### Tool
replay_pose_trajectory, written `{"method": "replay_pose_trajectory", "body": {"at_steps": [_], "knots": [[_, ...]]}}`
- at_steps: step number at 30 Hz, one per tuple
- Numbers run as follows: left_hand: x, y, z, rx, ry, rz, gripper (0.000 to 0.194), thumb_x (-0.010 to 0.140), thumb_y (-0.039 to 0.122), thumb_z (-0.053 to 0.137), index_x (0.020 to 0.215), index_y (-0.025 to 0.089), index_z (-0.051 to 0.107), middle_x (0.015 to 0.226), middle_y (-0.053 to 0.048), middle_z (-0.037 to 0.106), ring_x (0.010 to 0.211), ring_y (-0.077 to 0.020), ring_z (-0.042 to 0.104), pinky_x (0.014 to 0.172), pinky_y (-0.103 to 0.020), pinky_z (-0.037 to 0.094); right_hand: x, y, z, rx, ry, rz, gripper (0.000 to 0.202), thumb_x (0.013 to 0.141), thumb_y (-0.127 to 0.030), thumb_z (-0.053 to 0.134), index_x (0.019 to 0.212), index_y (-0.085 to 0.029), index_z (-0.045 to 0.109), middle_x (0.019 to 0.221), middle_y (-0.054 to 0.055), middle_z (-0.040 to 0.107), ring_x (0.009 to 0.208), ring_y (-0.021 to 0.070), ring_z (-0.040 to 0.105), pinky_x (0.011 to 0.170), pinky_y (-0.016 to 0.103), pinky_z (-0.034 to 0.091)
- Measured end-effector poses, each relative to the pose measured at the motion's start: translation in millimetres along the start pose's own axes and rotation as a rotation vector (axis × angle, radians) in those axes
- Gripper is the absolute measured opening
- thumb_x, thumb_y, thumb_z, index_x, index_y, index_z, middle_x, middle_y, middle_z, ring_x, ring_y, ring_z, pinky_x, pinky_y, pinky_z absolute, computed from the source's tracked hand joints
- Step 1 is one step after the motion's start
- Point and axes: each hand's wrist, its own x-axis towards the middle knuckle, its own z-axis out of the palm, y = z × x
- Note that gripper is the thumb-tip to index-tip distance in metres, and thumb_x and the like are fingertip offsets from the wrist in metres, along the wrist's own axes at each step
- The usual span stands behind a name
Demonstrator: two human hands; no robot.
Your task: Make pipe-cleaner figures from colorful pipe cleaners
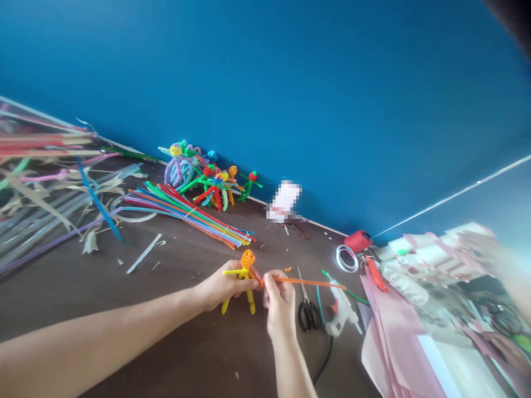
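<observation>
My left hand (226, 284) grips a small pipe-cleaner figure (248, 260) with an orange wound head and yellow arms and legs. Just to its right, my right hand (280, 296) pinches an orange pipe cleaner (313, 282), whose long free end points right over the scissors. The other end meets the figure near my left fingertips; how it is joined there is hidden by my fingers. Black-handled scissors (308, 314) and a white glue gun (343, 312) lie right of my right hand.
Behind my hands lie a bundle of coloured pipe cleaners (194, 215) and several finished figures (215, 185) by the blue wall. Strips and scraps (53, 204) cover the left. Pink sheets (390, 337) and a red spool (358, 241) are at the right.
</observation>
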Motion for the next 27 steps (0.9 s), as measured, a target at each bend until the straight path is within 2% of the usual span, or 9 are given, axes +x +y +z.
{"method": "replay_pose_trajectory", "body": {"at_steps": [4, 8, 14, 18, 22, 27], "knots": [[-1.0, 1.7, -2.1, -0.144, -0.078, -0.055, 0.014, 0.060, 0.023, 0.063, 0.070, 0.014, 0.064, 0.061, -0.004, 0.061, 0.045, -0.0076, 0.045, 0.038, -0.017, 0.029, 1.9, -1.3, -1.8, 0.150, -0.046, 0.072, 0.023, 0.069, -0.039, 0.058, 0.071, -0.019, 0.047, 0.045, -0.008, 0.039, 0.034, 0.0039, 0.027, 0.036, 0.017, 0.020], [-0.7, -0.3, -2.2, -0.191, -0.077, -0.069, 0.012, 0.062, 0.022, 0.063, 0.069, 0.013, 0.062, 0.060, -0.003, 0.059, 0.045, -0.0061, 0.043, 0.039, -0.016, 0.029, 0.7, -1.6, -3.3, 0.196, -0.119, 0.060, 0.019, 0.072, -0.036, 0.056, 0.073, -0.018, 0.049, 0.051, -0.006, 0.045, 0.035, 0.0029, 0.029, 0.037, 0.017, 0.021], [1.5, -3.9, -2.7, -0.158, 0.055, 0.030, 0.016, 0.063, 0.024, 0.062, 0.075, 0.013, 0.059, 0.057, 0.002, 0.053, 0.041, -0.0036, 0.037, 0.038, -0.016, 0.029, -3.1, -2.5, -2.6, -0.003, -0.117, -0.101, 0.019, 0.072, -0.027, 0.057, 0.087, -0.018, 0.052, 0.065, -0.003, 0.046, 0.048, 0.0059, 0.038, 0.043, 0.018, 0.031], [2.5, -3.2, -2.9, -0.065, 0.136, 0.076, 0.017, 0.063, 0.026, 0.062, 0.074, 0.013, 0.059, 0.056, 0.003, 0.052, 0.043, -0.0049, 0.040, 0.041, -0.017, 0.033, -3.7, -2.0, -0.2, -0.126, -0.083, -0.183, 0.016, 0.072, -0.026, 0.055, 0.086, -0.018, 0.051, 0.067, -0.002, 0.044, 0.057, 0.0092, 0.045, 0.051, 0.020, 0.040], [2.2, -3.2, -3.0, 0.073, 0.108, 0.154, 0.013, 0.063, 0.023, 0.062, 0.069, 0.012, 0.057, 0.061, 0.000, 0.057, 0.057, -0.0106, 0.051, 0.057, -0.023, 0.043, -3.0, 0.7, -0.6, -0.150, -0.084, -0.209, 0.020, 0.073, -0.026, 0.054, 0.091, -0.018, 0.052, 0.068, -0.002, 0.046, 0.055, 0.0092, 0.045, 0.050, 0.021, 0.039], [1.2, -3.5, -2.6, 0.131, 0.161, 0.174, 0.014, 0.064, 0.024, 0.060, 0.070, 0.012, 0.056, 0.061, 0.000, 0.056, 0.058, -0.0113, 0.051, 0.058, -0.024, 0.043, -4.1, -0.2, -3.3, -0.222, -0.113, -0.211, 0.011, 0.075, -0.027, 0.053, 0.080, -0.017, 0.054, 0.063, -0.002, 0.048, 0.049, 0.0077, 0.041, 0.045, 0.019, 0.036]]}}
